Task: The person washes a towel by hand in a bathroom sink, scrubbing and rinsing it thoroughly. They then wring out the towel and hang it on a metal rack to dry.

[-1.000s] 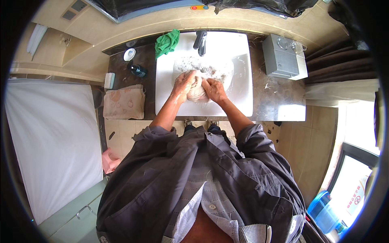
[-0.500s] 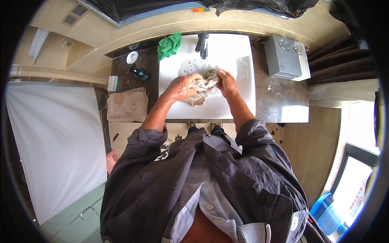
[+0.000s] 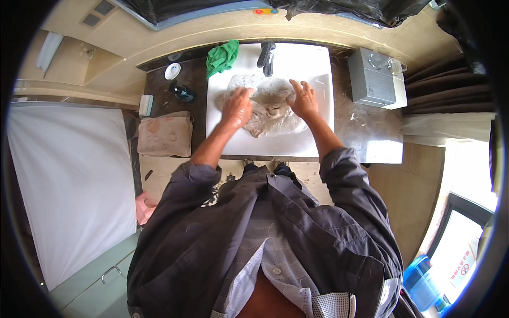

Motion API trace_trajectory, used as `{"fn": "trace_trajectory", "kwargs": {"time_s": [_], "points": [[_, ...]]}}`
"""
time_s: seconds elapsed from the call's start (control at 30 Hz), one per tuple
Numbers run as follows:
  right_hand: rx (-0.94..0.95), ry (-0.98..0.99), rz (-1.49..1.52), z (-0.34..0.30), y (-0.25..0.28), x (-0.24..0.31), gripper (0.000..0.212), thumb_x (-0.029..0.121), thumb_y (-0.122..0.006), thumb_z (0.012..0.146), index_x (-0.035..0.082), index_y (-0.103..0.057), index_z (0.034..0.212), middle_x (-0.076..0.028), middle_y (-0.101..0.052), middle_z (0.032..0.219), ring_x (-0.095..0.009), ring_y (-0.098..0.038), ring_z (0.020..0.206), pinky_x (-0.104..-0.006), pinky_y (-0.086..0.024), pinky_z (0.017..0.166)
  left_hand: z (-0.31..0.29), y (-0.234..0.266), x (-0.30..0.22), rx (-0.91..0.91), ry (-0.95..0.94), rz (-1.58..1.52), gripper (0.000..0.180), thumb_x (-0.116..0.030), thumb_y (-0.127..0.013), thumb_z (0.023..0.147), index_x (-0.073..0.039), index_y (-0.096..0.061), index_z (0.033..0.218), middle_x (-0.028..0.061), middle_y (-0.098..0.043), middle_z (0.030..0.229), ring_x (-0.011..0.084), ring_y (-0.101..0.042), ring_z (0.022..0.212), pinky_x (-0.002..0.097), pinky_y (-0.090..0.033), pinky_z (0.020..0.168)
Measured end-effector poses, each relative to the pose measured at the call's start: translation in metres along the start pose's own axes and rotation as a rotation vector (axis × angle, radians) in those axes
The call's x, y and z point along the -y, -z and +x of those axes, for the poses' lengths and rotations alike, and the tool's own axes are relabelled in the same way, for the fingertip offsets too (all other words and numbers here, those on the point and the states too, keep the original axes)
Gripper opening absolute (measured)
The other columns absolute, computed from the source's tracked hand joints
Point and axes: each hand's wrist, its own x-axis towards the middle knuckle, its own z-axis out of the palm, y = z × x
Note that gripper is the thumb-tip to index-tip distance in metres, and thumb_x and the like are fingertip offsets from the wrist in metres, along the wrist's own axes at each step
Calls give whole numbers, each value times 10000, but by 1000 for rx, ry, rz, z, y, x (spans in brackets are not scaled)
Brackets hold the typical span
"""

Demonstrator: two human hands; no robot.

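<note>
A wet, light-coloured cloth (image 3: 271, 121) lies spread and crumpled in the soapy water of the white sink (image 3: 318, 140). Over its left side is my left hand (image 3: 237, 110), wet, fingers stretched forward and slightly blurred. My right hand (image 3: 305, 99), fingers apart, is at the cloth's right edge. Neither hand grips the cloth; whether the fingertips touch it is hard to tell. Foam (image 3: 260, 84) covers the water beyond the cloth, below the black faucet (image 3: 268, 58).
A green cloth (image 3: 221, 57) hangs on the sink's far left corner. To the left are a dark bottle (image 3: 183, 94), a small white dish (image 3: 172, 71), a sponge (image 3: 146, 105) and a folded towel (image 3: 165, 134). A grey box (image 3: 373, 78) stands on the right counter (image 3: 366, 122).
Half a second ago both hands held the cloth bunched above the water. Now it lies spread in the sink, released, and my hands are farther apart.
</note>
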Motion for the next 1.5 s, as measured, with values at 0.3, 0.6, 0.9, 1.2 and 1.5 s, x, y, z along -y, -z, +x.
{"fn": "trace_trajectory", "kwargs": {"time_s": [0.3, 0.6, 0.9, 1.2, 1.5], "points": [[422, -98, 787, 26, -40, 13, 443, 316, -756, 873, 25, -636, 1184, -54, -681, 878, -154, -628, 756, -270, -534, 675, -19, -62, -50, 286, 1277, -1663, 886, -706, -441, 981, -72, -242, 1566, 227, -351, 1523, 487, -474, 1322, 681, -545, 861], [57, 229, 413, -85, 2, 121, 463, 520, -677, 899, 68, -693, 1000, -190, -714, 821, -358, -720, 833, -454, -573, 765, -15, -115, 34, 351, 555, -2389, 582, -634, -380, 1025, -126, -610, 1193, 100, -634, 1217, 253, -607, 1150, 444, -525, 981], [-267, -83, 244, -15, -35, 54, 432, 518, -621, 942, 91, -688, 949, -224, -715, 828, -418, -709, 824, -494, -574, 738, 4, -122, 7, 155, 1231, -1973, 348, -472, -636, 1001, -134, -644, 1082, 21, -680, 1026, 203, -684, 857, 392, -603, 842], [-69, -114, 0, -7, 2, -8, 481, 478, -703, 902, 138, -627, 1233, -199, -512, 1320, -411, -649, 1127, -497, -532, 928, -26, -85, 20, 210, 1261, -1458, 750, -521, -642, 980, -72, -354, 1507, 241, -433, 1487, 424, -519, 1291, 561, -507, 1027], [279, -166, 1282, -9, -71, 26, 434, 281, -773, 910, 8, -629, 1215, -105, -700, 986, -161, -673, 778, -294, -569, 681, -20, -59, -24, 291, 1149, -1696, 907, -762, -467, 941, -148, -311, 1590, 169, -376, 1601, 413, -419, 1426, 726, -358, 1066]]}}
